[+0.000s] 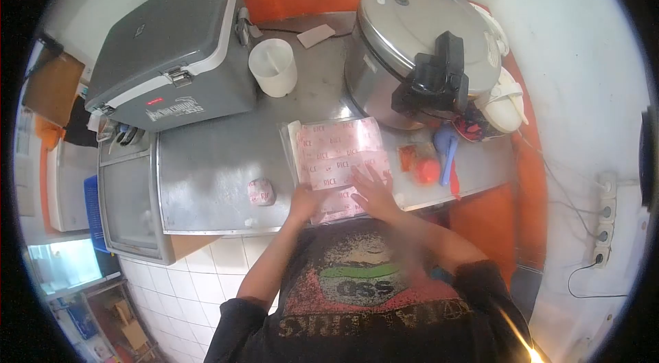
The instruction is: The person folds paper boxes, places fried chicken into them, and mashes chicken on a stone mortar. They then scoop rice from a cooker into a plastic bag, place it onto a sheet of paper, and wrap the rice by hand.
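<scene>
Pink-and-white wrapping paper (pixel 334 137) printed with "RICE" lies in sheets on the metal counter, close in front of my body. My left hand (pixel 304 204) is at the lower left edge of the paper, its fingers closed on the sheet and partly hidden. Spread fingers of my right hand (pixel 375 195) lie flat on the paper's lower right part. To the left of my left hand, a small rounded bundle (pixel 261 192) wrapped in the same printed paper sits on the counter. What it contains is hidden.
A large steel rice cooker (pixel 412 40) stands at the back right, a grey cooler box (pixel 178 54) at the back left. Between them is a white cup-like container (pixel 273 69). Right of the paper lie a blue scoop (pixel 447 150) and a red round item (pixel 427 171).
</scene>
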Demonstrator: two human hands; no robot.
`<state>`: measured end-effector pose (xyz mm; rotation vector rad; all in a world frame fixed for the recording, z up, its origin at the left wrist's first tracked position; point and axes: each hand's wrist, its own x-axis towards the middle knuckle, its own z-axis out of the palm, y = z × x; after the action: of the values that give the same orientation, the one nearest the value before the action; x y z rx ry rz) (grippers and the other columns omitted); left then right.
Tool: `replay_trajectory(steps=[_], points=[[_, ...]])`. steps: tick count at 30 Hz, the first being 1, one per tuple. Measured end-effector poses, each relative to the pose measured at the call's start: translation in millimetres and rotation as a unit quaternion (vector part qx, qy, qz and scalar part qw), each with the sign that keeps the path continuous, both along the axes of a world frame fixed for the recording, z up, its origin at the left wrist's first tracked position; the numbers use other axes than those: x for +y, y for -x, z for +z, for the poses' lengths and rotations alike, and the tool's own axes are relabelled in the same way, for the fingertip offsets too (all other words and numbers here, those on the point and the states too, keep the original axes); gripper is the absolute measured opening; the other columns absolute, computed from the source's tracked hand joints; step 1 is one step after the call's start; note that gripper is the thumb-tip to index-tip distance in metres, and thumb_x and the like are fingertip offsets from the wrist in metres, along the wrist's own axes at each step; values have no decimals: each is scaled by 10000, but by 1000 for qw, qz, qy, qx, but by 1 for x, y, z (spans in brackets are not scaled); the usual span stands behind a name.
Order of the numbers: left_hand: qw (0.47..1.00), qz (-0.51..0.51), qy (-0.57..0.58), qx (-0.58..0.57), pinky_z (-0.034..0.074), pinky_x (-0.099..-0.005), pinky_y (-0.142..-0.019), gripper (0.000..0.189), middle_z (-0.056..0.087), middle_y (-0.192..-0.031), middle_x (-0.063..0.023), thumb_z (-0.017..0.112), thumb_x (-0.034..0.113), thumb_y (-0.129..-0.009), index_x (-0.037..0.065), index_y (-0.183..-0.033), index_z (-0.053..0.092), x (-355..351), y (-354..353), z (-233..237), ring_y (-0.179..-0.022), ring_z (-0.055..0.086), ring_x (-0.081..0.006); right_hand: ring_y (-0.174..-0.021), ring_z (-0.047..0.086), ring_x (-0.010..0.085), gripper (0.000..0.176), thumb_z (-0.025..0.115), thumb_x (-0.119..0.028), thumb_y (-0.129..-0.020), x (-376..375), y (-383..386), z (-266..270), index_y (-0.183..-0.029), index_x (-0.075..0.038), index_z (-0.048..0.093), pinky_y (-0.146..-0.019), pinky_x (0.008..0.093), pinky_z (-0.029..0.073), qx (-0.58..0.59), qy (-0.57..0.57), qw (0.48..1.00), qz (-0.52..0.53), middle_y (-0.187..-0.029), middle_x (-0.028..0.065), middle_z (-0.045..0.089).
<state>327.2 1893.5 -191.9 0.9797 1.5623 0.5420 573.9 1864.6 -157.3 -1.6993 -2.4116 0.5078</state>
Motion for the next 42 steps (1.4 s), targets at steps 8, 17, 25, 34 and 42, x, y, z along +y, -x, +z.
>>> replay_trajectory(steps=[8, 17, 25, 34, 42], points=[[947, 136, 91, -276, 317, -235, -424, 229, 580, -750, -21, 718, 122, -851, 56, -1011, 569, -5, -17, 38, -504, 462, -95, -1453, 279, 318, 500, 598, -341, -913, -6, 8, -8, -1386, -183, 559, -1103, 647, 143, -32, -42, 999, -12, -1585, 8, 359], [780, -210, -544, 228, 447, -433, -853, 269, 642, -913, -98, 728, 151, -769, 72, -1010, 639, 35, -39, 90, -897, 582, -287, -1104, 575, 230, 174, 615, -224, -871, 44, 7, 6, -981, -197, 746, -1031, 554, 269, 8, -39, 998, -41, -1172, -8, 688], [843, -348, -342, 224, 455, -442, -869, 136, 667, -843, -116, 710, 216, -792, 83, -811, 734, 80, -31, 38, -928, 600, -301, -930, 633, 266, 181, 665, -277, -844, 91, -34, -18, -873, -110, 728, -921, 439, 403, 59, 13, 998, -5, -891, 56, 714], [839, -187, -469, 203, 460, -484, -826, 175, 681, -984, -155, 642, 212, -883, 47, -907, 696, 81, -16, 7, -917, 622, -367, -982, 620, 335, 175, 578, -121, -849, 86, -11, -36, -959, -71, 704, -931, 449, 436, 31, -167, 981, -94, -978, 109, 695], [887, -142, -404, 175, 452, -472, -862, 124, 664, -1049, -128, 596, 163, -906, 65, -935, 666, 64, -31, -30, -978, 603, -352, -930, 614, 347, 199, 588, -75, -810, 83, 8, -62, -987, -76, 678, -886, 473, 444, 77, -105, 981, -142, -960, 147, 672]])
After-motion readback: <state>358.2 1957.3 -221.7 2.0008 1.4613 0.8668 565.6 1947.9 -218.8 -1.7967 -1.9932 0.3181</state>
